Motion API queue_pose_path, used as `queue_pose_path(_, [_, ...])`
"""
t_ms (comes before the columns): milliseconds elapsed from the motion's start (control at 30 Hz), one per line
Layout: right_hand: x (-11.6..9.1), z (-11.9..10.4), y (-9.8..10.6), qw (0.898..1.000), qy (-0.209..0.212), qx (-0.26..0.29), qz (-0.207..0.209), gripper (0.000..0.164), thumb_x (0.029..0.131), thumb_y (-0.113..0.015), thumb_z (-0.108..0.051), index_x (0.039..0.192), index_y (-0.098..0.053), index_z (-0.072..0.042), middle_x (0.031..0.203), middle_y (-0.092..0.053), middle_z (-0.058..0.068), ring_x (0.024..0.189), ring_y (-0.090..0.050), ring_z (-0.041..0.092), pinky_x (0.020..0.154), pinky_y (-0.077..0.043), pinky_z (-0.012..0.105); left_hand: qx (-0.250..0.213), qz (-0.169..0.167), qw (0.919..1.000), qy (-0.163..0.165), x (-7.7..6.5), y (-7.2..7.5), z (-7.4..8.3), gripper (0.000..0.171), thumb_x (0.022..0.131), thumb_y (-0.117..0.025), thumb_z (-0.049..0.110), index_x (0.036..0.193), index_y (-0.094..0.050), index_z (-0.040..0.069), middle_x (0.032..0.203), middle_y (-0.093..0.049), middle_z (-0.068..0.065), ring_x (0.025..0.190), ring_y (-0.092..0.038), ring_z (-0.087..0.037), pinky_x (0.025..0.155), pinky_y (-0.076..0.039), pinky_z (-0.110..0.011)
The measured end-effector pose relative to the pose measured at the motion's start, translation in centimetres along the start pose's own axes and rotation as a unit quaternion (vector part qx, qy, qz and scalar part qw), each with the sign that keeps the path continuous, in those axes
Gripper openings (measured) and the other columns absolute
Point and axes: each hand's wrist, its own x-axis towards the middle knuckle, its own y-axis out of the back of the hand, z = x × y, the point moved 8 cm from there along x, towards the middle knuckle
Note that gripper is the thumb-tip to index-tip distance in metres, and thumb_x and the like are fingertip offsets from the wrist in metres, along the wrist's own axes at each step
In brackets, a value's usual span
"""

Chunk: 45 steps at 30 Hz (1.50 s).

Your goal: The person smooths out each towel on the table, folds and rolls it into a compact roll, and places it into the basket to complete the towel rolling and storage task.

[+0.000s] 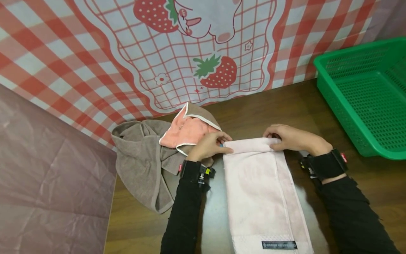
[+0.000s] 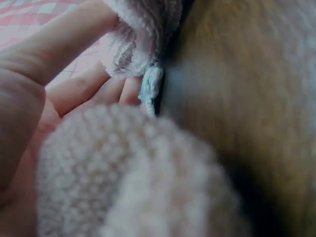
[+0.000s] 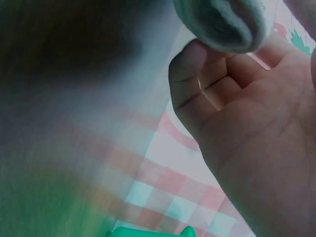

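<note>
A pale pink towel lies lengthwise on the table, its far end turned over into a thick fold and a dark label at its near end. My left hand pinches the left corner of that fold between thumb and fingers. At the right corner, my right hand grips the fold the same way. The left wrist view shows the towel's fluffy edge between thumb and fingers. In the right wrist view, the rolled towel end sits against curled fingertips.
Left of the pink towel lie a crumpled grey-brown towel and an orange cloth with white edging. A green basket stands at the right. Behind the wooden table hangs a checked strawberry-print cloth.
</note>
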Motion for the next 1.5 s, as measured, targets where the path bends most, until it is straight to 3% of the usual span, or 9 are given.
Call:
queue_pose_path(167, [0.3, -0.6, -0.1, 0.999, 0.029, 0.0, 0.018, 0.024, 0.082, -0.068, 0.003, 0.095, -0.054, -0.011, 0.086, -0.046, 0.0, 0.077, -0.044, 0.015, 0.069, -0.038, 0.029, 0.001, 0.007, 0.9999, -0.008, -0.2, 0.1, 0.6, 0.028, 0.087, -0.077, 0.028, 0.111, -0.071, 0.016, 0.092, -0.063, 0.003, 0.082, -0.055, -0.009, 0.074, -0.045, -0.021])
queue_pose_path(400, [0.4, -1.9, 0.3, 0.99, 0.093, -0.065, 0.086, 0.037, 0.077, -0.073, 0.009, 0.086, -0.048, -0.016, 0.082, -0.04, -0.003, 0.073, -0.04, 0.012, 0.066, -0.034, 0.029, -0.012, 0.076, 0.9948, -0.067, -0.2, 0.7, 2.0, 0.021, 0.078, -0.076, 0.003, 0.094, -0.068, 0.013, 0.09, -0.061, 0.001, 0.079, -0.051, -0.012, 0.07, -0.042, -0.022])
queue_pose_path(533, [0.2, -2.2, 0.3, 0.987, 0.091, -0.081, 0.101, 0.039, 0.076, -0.076, 0.01, 0.08, -0.05, -0.019, 0.078, -0.04, -0.005, 0.071, -0.04, 0.011, 0.064, -0.034, 0.027, 0.015, 0.089, 0.9919, -0.089, -0.2, 0.6, 2.8, 0.025, 0.072, -0.076, -0.004, 0.086, -0.067, 0.014, 0.085, -0.058, 0.002, 0.078, -0.049, -0.012, 0.069, -0.041, -0.022])
queue_pose_path(700, [-0.3, -2.3, 0.0, 0.99, 0.07, -0.092, 0.082, 0.037, 0.077, -0.074, 0.01, 0.077, -0.052, -0.02, 0.078, -0.04, -0.003, 0.07, -0.04, 0.012, 0.063, -0.034, 0.027, 0.043, 0.072, 0.9924, -0.089, -0.6, 0.1, 3.4, 0.024, 0.073, -0.073, -0.007, 0.085, -0.068, 0.014, 0.087, -0.059, 0.003, 0.079, -0.05, -0.01, 0.07, -0.043, -0.021])
queue_pose_path(933, [-1.8, -2.1, -0.2, 0.997, 0.061, -0.035, 0.037, 0.012, 0.089, -0.073, -0.01, 0.09, -0.07, -0.021, 0.083, -0.051, -0.007, 0.074, -0.047, 0.009, 0.066, -0.041, 0.024, 0.064, 0.034, 0.9935, -0.088, -2.4, -0.5, 3.9, 0.031, 0.088, -0.057, -0.009, 0.101, -0.077, 0.011, 0.104, -0.066, -0.001, 0.098, -0.06, -0.012, 0.082, -0.047, -0.02])
queue_pose_path(1067, [-1.7, -1.6, 0.0, 0.998, 0.052, -0.01, 0.032, 0.004, 0.093, -0.069, -0.015, 0.097, -0.071, -0.017, 0.083, -0.054, -0.006, 0.07, -0.047, 0.007, 0.064, -0.042, 0.024, 0.066, 0.028, 0.9939, -0.084, -3.3, -0.5, 3.8, 0.035, 0.095, -0.049, -0.001, 0.112, -0.076, 0.012, 0.113, -0.065, -0.002, 0.106, -0.059, -0.013, 0.087, -0.047, -0.023])
queue_pose_path(1267, [-1.2, -1.0, -0.2, 1.0, 0.003, -0.003, 0.019, 0.045, 0.092, -0.07, -0.013, 0.133, -0.055, -0.002, 0.084, -0.055, -0.001, 0.069, -0.047, 0.013, 0.064, -0.04, 0.027, 0.053, 0.044, 0.9947, -0.076, -3.4, -0.4, 3.3, 0.029, 0.1, -0.05, 0.01, 0.113, -0.075, 0.015, 0.112, -0.066, 0.001, 0.103, -0.059, -0.01, 0.087, -0.047, -0.024])
queue_pose_path(1400, [-1.2, -1.1, -0.2, 0.999, -0.004, -0.034, 0.019, 0.045, 0.09, -0.072, -0.016, 0.13, -0.061, 0.003, 0.086, -0.049, 0.003, 0.077, -0.044, 0.016, 0.068, -0.037, 0.029, 0.025, 0.055, 0.9953, -0.075, -3.0, -0.4, 3.1, 0.016, 0.099, -0.06, 0.016, 0.107, -0.075, 0.016, 0.096, -0.068, 0.005, 0.086, -0.06, -0.006, 0.079, -0.049, -0.022])
queue_pose_path(1500, [-1.4, -1.1, 0.0, 0.998, -0.011, -0.051, 0.028, 0.041, 0.088, -0.075, -0.018, 0.123, -0.067, 0.0, 0.095, -0.052, 0.006, 0.087, -0.044, 0.02, 0.073, -0.038, 0.033, 0.009, 0.058, 0.9968, -0.054, -2.8, -0.3, 2.9, 0.015, 0.096, -0.067, 0.022, 0.108, -0.071, 0.015, 0.093, -0.065, 0.003, 0.082, -0.058, -0.009, 0.076, -0.049, -0.024])
